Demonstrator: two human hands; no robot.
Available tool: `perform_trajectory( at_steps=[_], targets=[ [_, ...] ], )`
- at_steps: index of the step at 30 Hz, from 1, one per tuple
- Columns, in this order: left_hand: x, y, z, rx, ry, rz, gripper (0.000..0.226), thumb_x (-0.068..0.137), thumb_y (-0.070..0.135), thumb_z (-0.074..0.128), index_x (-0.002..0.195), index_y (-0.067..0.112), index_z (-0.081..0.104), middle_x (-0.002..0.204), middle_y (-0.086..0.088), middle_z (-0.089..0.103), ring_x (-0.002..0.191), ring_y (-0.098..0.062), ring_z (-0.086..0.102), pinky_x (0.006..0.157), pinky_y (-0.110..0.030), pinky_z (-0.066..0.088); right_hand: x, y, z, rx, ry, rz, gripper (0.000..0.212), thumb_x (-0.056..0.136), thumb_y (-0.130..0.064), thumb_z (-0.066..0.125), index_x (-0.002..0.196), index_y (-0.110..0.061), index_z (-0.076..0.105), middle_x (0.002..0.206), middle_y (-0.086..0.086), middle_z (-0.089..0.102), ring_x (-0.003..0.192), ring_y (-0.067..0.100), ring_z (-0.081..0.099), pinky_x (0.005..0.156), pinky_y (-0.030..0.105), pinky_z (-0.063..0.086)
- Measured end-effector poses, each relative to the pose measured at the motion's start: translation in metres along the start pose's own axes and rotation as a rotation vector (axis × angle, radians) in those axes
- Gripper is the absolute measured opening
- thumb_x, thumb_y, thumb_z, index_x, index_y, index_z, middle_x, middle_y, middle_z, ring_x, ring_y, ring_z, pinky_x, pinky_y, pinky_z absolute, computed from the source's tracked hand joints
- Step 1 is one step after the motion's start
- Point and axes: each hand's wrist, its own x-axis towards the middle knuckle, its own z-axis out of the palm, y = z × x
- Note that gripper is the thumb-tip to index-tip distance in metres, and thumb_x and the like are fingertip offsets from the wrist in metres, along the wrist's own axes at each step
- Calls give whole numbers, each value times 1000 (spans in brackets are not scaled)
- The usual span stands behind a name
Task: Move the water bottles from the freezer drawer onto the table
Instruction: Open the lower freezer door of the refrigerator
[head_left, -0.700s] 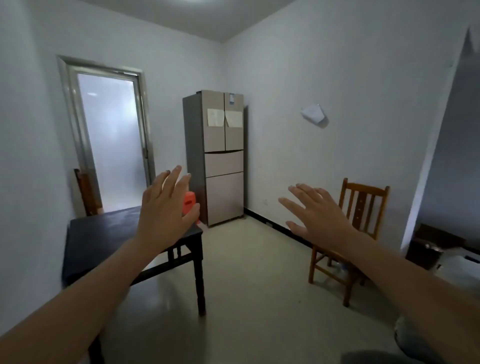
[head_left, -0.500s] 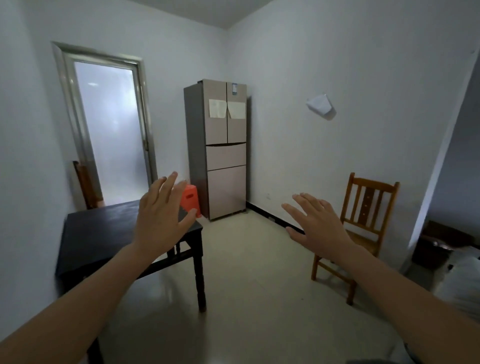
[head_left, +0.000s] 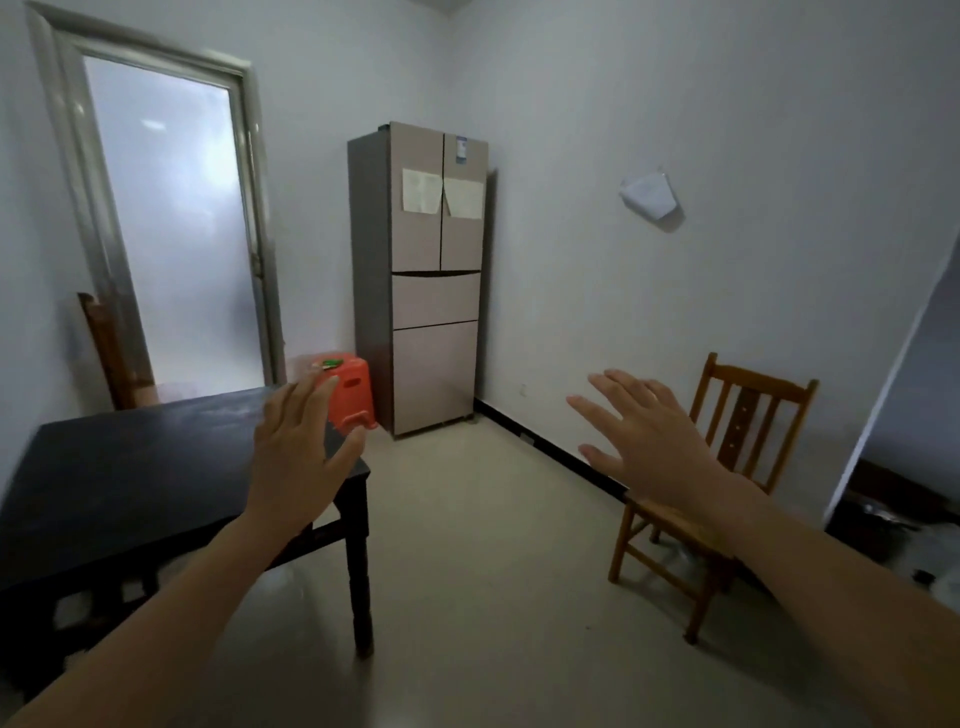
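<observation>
Two spread hands (head_left: 298, 452) (head_left: 652, 441), one table (head_left: 130, 467), one fridge (head_left: 436, 291).

Two bare arms show: the left forearm (head_left: 156, 618) and the right forearm (head_left: 841, 587), uncovered from the view's lower edge up to the wrists. The left hand (head_left: 298, 457) and right hand (head_left: 649, 441) are bare too, with slim fingers. A nail shows on the right thumb (head_left: 589, 451) — too blurred for detail.
</observation>
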Motion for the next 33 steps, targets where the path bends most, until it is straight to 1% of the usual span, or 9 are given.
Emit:
perform_trajectory(
  at_steps=[2,6,9,15,17,19,24,29,33],
  targets=[
    [22,8,25,-112,-2,-29,66,77,37,48,133,2,41,141,-19,40,131,-36,33,108,-49,25,7,15,16,-17,-10,-4,53,67,-31,80,113,-9,64,114,20,64,106,36,61,82,50,51],
    [59,37,94,-255,-63,-7,66,76,35,49,132,1,41,140,-21,40,131,-37,33,106,-54,28,5,53,56,-42,-50,12,52,67,-33,79,111,-10,65,113,20,64,105,35,62,81,49,52],
    [78,56,141,-302,-64,6,63,76,32,50,130,1,44,139,-21,42,129,-38,34,104,-49,26,-7,83,85,-36,-87,40,53,67,-33,80,112,-10,65,114,20,64,106,35,62,82,49,51],
    [115,88,230,-248,-96,12,61,79,33,53,131,2,44,141,-18,41,131,-36,33,104,-48,27,-30,162,143,-54,-103,75,53,68,-34,79,115,-12,64,116,17,64,108,34,61,85,47,50],
    [126,98,253,-225,-105,2,55,84,24,62,131,2,44,141,-18,40,131,-36,32,105,-47,25,-35,183,158,-29,-86,88,53,68,-33,79,115,-12,64,116,17,64,108,34,61,85,47,50],
    [142,111,279,-206,-100,-10,52,84,16,64,131,3,45,142,-17,40,131,-35,31,105,-47,25,-39,211,177,-26,-76,75,54,67,-33,80,114,-12,64,114,16,65,106,33,62,84,47,50],
    [167,131,325,-213,-108,-81,49,84,14,64,129,3,47,141,-17,41,131,-33,31,106,-43,23,-42,252,225,36,-62,113,56,64,-35,81,112,-12,65,112,15,66,104,32,63,82,45,52],
    [175,116,354,-161,-136,-103,49,85,14,63,130,4,47,140,-16,42,131,-32,32,107,-43,23,-41,267,277,93,-101,91,55,66,-34,80,114,-11,64,112,16,66,105,32,63,82,45,52],
    [190,79,380,-104,-132,-194,46,84,12,63,127,2,50,134,-20,48,126,-35,38,104,-43,25,-17,280,329,124,-92,31,56,63,-33,81,112,-10,65,109,16,67,101,32,64,77,44,55]
  ],
)
